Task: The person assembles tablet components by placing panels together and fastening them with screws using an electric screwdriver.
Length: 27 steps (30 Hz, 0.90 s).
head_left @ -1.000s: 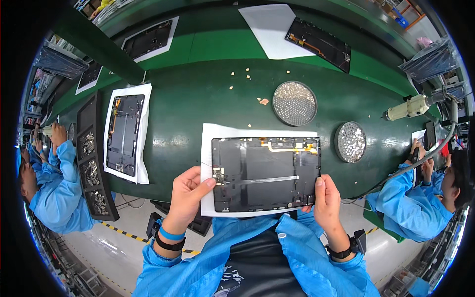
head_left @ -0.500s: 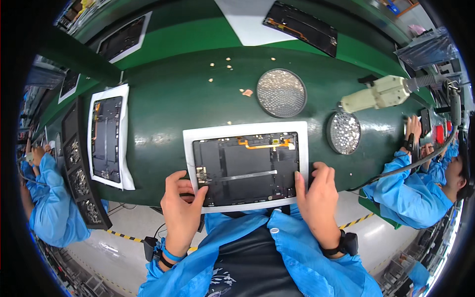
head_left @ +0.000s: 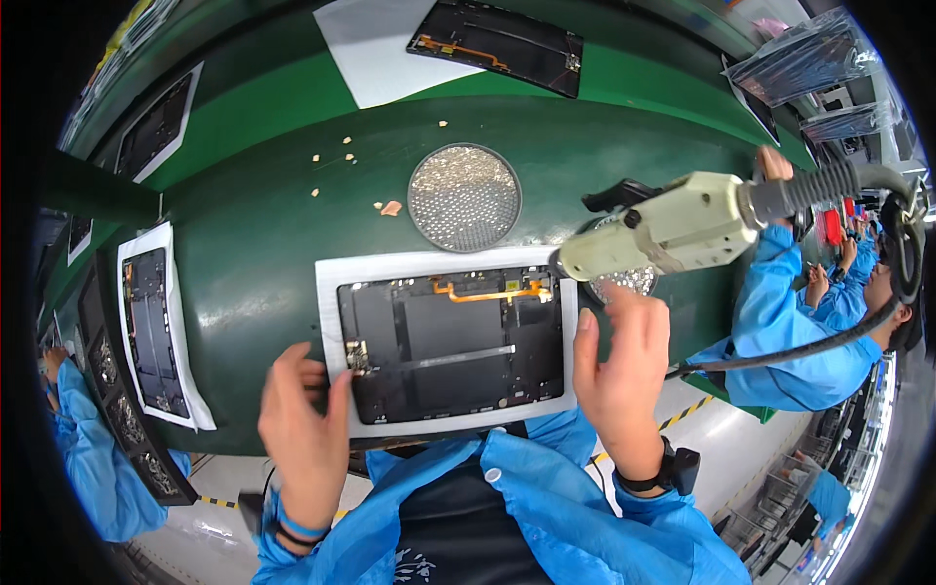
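An opened tablet (head_left: 458,366), with an orange flex cable and a pale strip across its dark inside, lies on a white pad (head_left: 330,292) at the table's front edge. At the pad's left edge is my left hand (head_left: 304,429), fingers apart, its thumb by the tablet's lower left side. Off the right edge, my right hand (head_left: 626,370) is raised with thumb and fingers spread, holding nothing. Beyond its fingertips hangs a pale green powered screwdriver (head_left: 673,229), its tip over the tablet's upper right corner. A small round screw dish (head_left: 636,281) is partly hidden beneath it.
A larger round screw dish (head_left: 465,195) stands behind the tablet, with small crumb-like bits to its left. Another opened tablet (head_left: 151,322) and a black compartment tray (head_left: 125,419) lie at left. On the back ledge rests a third tablet (head_left: 502,44). A co-worker's blue sleeve (head_left: 780,341) is at right.
My right hand has let go of the tablet's right edge and risen toward the screwdriver. My left hand has loosened outward. The view has shifted, and the screwdriver now hangs closer to the tablet.
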Tool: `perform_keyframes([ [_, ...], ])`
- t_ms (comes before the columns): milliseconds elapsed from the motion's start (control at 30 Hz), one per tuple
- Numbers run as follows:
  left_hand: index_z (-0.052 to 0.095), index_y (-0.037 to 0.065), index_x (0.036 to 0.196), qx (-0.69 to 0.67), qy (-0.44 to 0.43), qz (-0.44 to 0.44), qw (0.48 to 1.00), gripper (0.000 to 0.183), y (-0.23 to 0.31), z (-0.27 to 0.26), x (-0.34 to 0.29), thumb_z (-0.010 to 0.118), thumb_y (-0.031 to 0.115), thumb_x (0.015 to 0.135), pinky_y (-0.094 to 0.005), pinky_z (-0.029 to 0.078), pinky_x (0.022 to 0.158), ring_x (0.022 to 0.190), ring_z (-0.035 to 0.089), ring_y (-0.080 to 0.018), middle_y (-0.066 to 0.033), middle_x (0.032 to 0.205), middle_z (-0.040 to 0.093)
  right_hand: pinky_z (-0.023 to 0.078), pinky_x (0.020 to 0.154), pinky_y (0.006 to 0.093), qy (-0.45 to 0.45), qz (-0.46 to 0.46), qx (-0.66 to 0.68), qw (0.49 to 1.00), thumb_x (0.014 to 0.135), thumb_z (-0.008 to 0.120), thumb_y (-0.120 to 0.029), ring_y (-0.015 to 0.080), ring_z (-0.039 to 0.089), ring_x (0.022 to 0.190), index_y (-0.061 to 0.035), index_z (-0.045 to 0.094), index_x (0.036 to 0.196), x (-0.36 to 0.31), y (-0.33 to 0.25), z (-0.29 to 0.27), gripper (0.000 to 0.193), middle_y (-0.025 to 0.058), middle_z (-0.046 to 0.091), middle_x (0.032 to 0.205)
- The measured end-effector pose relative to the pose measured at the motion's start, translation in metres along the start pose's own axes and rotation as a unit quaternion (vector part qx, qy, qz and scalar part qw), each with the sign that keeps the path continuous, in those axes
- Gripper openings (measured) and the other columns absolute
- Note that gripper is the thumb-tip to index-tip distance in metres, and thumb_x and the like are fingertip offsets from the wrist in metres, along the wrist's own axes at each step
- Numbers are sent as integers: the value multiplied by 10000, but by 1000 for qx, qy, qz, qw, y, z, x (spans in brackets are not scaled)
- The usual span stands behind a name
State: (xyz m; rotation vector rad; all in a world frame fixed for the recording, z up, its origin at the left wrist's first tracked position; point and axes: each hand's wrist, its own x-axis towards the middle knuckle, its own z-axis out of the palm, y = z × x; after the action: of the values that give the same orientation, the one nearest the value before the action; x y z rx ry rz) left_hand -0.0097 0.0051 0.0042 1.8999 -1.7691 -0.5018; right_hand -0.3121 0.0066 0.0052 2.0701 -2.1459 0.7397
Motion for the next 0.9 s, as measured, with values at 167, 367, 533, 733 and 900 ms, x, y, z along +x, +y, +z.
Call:
perform_keyframes([
  [167, 696, -19, 1050, 9, 14, 271, 963, 284, 35, 0, 28, 799, -25, 785, -403, 528, 654, 786, 649, -326, -152, 967, 644, 526, 740, 361, -37, -82, -44, 995, 841, 782, -105, 258, 588, 860, -108, 732, 1296, -4, 7, 32, 457, 74, 614, 1005],
  [367, 728, -17, 1043, -38, -87, 457, 885, 328, 54, 47, 48, 747, 50, 722, -355, 552, 654, 779, 669, -254, -118, 951, 661, 534, 756, 350, -64, -102, -94, 988, 832, 784, -126, 252, 630, 927, -81, 723, 1314, -5, 15, 45, 488, 76, 656, 1071],
  [533, 735, -2, 1019, -50, -129, 501, 854, 300, 58, 67, 48, 734, 84, 731, -340, 546, 668, 798, 665, -232, -104, 948, 659, 526, 829, 383, -82, -95, -77, 989, 842, 787, -134, 274, 644, 960, -34, 716, 1269, 9, 5, 28, 444, 79, 661, 1063],
  [733, 739, 9, 1034, -64, -157, 491, 855, 287, 72, 84, 64, 750, 82, 756, -367, 545, 750, 894, 653, -260, -90, 979, 642, 431, 1095, 422, 253, 187, -19, 949, 958, 801, -371, 278, 491, 1303, 141, 296, 1499, 62, 51, 4, 899, 235, 462, 1408],
  [900, 708, 16, 1134, 16, -143, 369, 918, 414, 69, 89, 73, 797, -5, 731, -432, 504, 798, 963, 601, -326, -121, 1042, 600, 515, 980, 357, 378, 134, 135, 906, 947, 834, -296, 220, 585, 1184, 107, 413, 1392, 131, 72, 33, 733, 233, 533, 1358],
])
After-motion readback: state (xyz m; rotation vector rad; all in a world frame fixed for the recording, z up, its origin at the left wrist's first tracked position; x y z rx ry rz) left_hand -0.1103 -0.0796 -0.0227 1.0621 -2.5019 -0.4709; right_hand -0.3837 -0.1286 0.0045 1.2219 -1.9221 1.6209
